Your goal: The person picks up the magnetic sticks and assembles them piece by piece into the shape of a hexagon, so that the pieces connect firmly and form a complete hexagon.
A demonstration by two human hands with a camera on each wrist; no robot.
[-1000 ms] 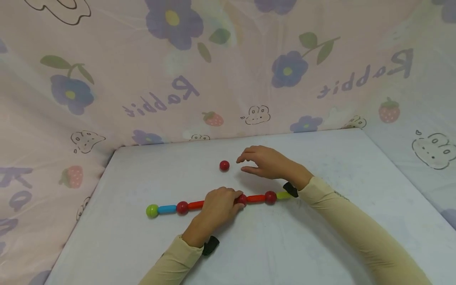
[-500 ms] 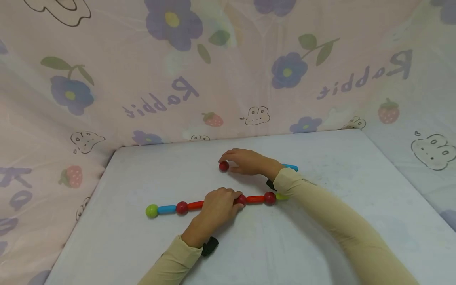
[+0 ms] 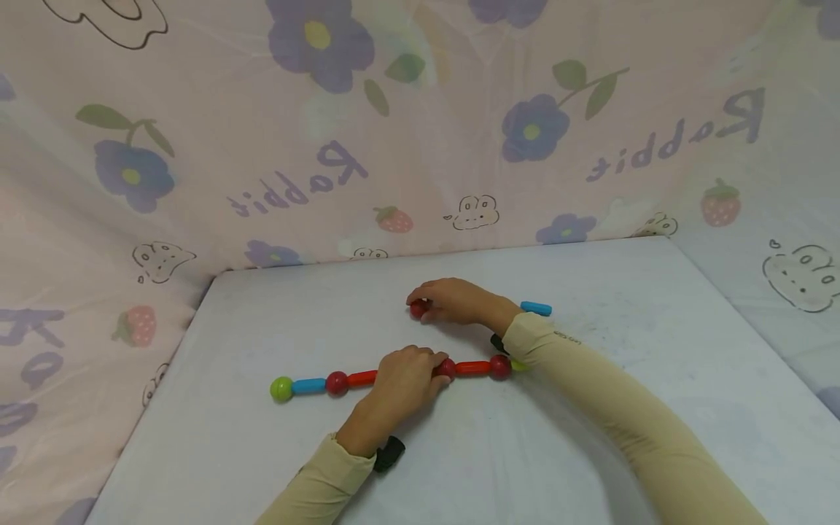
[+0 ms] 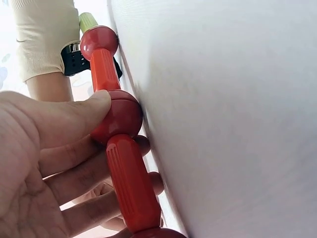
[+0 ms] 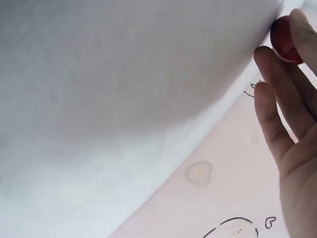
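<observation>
White table [image 3: 505, 459], far edge well past both hands. A ball-and-stick chain [image 3: 362, 378] lies across it, inside the side edges. Left hand [image 3: 407, 372] grips the chain, fingers curled round. Right hand [image 3: 456, 300], nearly closed, pinches. Blue stick [image 3: 536, 308] near its wrist. Pinched: a loose red ball [image 3: 418, 309], wide table room leftward; table contact hard to judge.

White table [image 3: 512, 445] under both hands' fingers [image 3: 426, 287]. Pinkish printed cloth [image 3: 433, 164] behind it, well beyond fingers, also L & R: purple flowers [image 3: 534, 130], strawberries [image 3: 395, 221], bunny outlines [image 3: 477, 214], mirror-rev. "Rabbit" lettering [image 3: 295, 188].
</observation>
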